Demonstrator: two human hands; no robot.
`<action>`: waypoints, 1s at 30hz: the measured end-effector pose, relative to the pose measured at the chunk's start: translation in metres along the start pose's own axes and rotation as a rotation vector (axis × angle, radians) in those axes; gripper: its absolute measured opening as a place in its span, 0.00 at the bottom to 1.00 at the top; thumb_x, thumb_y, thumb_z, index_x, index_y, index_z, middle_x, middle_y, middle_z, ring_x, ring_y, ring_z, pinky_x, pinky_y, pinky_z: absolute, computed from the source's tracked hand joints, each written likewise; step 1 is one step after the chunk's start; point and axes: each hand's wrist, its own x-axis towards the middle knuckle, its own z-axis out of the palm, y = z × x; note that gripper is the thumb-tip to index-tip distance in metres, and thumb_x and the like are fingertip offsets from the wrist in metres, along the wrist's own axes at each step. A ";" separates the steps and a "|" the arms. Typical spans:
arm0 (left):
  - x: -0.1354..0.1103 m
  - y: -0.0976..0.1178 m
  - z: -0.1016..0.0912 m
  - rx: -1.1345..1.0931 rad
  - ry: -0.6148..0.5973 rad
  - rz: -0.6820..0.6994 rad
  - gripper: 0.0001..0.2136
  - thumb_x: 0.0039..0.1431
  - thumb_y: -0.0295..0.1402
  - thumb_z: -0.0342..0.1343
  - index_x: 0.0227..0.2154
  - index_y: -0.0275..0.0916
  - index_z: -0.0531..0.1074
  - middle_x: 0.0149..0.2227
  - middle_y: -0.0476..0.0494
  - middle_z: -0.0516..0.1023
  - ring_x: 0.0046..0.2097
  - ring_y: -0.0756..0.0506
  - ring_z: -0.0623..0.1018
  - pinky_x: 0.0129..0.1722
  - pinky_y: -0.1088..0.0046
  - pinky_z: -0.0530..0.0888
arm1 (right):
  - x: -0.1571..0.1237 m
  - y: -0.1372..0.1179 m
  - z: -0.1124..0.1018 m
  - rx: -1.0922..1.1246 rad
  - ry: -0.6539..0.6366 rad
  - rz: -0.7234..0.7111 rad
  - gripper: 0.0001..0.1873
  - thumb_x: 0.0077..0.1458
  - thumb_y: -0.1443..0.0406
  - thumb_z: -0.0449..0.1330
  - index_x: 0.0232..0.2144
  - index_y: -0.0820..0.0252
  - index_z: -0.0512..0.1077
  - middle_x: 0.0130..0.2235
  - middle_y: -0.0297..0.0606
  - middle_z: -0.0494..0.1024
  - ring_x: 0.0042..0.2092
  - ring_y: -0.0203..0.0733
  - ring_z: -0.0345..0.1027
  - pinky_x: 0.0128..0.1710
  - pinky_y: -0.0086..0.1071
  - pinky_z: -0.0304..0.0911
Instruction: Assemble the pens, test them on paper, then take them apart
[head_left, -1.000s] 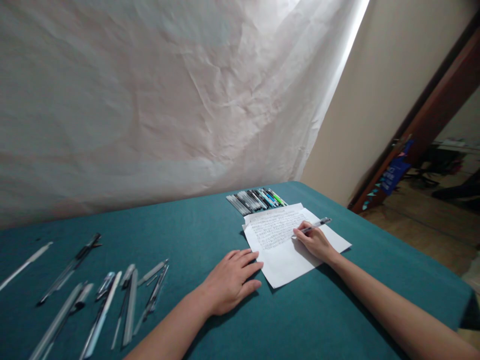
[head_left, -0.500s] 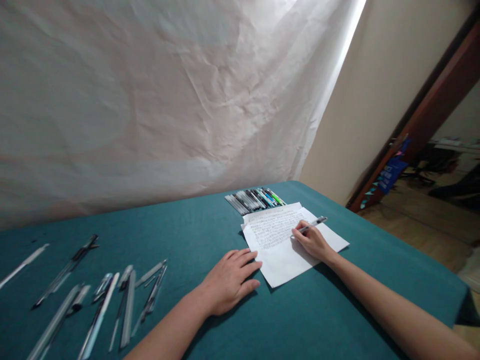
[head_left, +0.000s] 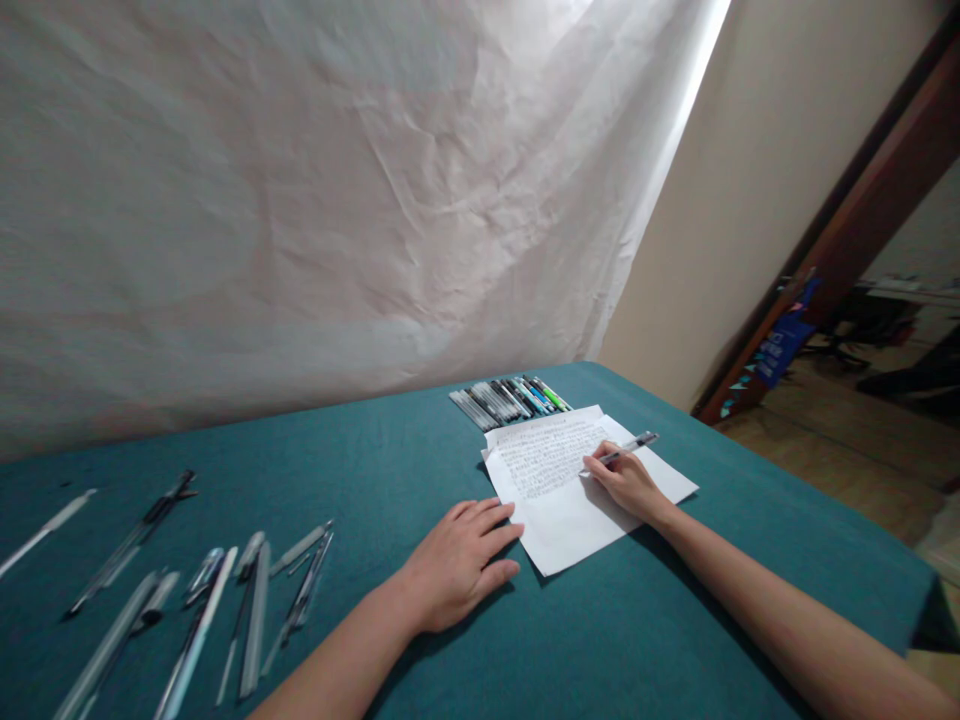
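My right hand (head_left: 622, 482) is closed around a clear-barrelled pen (head_left: 637, 442), its tip down at the written lines on the white paper (head_left: 570, 535). Rows of small handwriting fill the upper left of the top sheet, and another sheet's edge shows beneath it. Spread flat on the green cloth, my left hand (head_left: 469, 560) has its fingertips at the paper's left edge. The right hand's heel rests on the sheet.
A row of pens (head_left: 510, 400) lies beyond the paper. Several loose pens and pen parts (head_left: 255, 620) are scattered at the left of the green-covered table (head_left: 375, 450). A pale sheet (head_left: 337, 200) hangs behind; a doorway (head_left: 862, 250) stands at right.
The pen's upper end has shifted slightly to the right as my right hand holds it at the paper. My left hand stays in place.
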 end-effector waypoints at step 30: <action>-0.003 0.004 -0.004 -0.040 0.089 0.017 0.17 0.57 0.39 0.40 0.49 0.43 0.59 0.52 0.43 0.62 0.54 0.45 0.60 0.52 0.64 0.55 | -0.007 -0.014 0.001 0.024 0.015 -0.087 0.15 0.53 0.57 0.47 0.34 0.61 0.66 0.28 0.37 0.72 0.27 0.36 0.64 0.28 0.29 0.59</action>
